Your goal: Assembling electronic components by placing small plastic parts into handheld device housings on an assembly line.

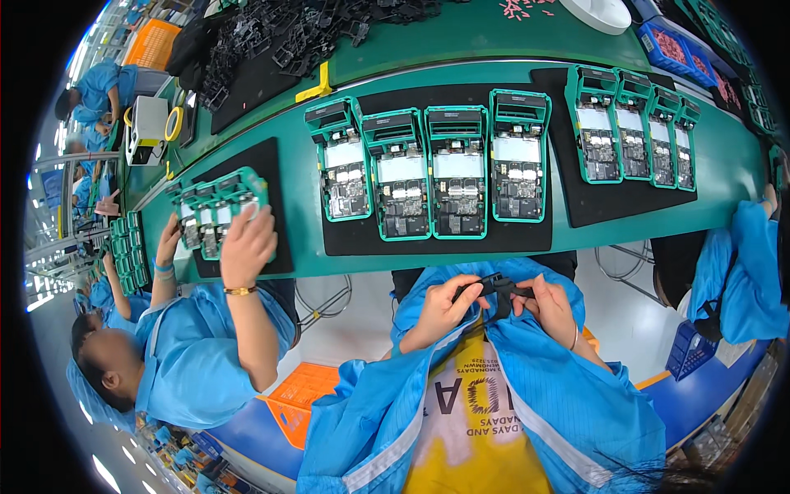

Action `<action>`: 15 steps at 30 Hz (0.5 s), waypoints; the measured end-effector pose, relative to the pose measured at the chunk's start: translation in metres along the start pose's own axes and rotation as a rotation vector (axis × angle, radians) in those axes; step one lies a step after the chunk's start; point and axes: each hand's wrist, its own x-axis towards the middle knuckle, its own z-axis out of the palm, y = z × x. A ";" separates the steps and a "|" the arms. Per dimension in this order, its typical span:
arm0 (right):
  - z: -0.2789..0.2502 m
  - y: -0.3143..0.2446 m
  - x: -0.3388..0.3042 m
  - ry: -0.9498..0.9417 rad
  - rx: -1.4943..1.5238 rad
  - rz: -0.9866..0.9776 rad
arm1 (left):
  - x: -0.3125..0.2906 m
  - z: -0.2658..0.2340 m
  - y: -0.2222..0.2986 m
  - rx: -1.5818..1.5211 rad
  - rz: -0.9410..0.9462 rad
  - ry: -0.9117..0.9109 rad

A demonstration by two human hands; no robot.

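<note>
Close to my body, below the table edge, I hold a black strap-like piece with a dark clip-shaped middle (499,288). My left hand (444,311) is closed around its left end, thumb and fingers pinching it. At its right end my right hand (553,309) grips the narrower black part. A short black tail hangs between the hands, in front of my blue smock (370,412). Its exact kind cannot be made out. On the table ahead, several green-framed device housings with circuit boards (401,185) stand on a black mat (527,239).
More green-framed housings (629,132) sit on a mat at the right. Black plastic parts (288,41) are heaped at the back, near a yellow bracket (314,82). A co-worker's hands (247,243) handle similar housings at the left. An orange crate (300,395) stands below.
</note>
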 end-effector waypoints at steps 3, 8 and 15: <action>0.000 -0.002 0.000 -0.014 0.006 0.003 | 0.000 0.001 -0.001 -0.011 0.000 0.009; 0.001 -0.005 0.000 -0.032 0.024 0.014 | -0.001 0.000 0.003 -0.044 -0.031 -0.002; 0.003 -0.005 0.000 -0.006 0.055 0.030 | 0.000 0.002 -0.006 -0.129 0.003 0.013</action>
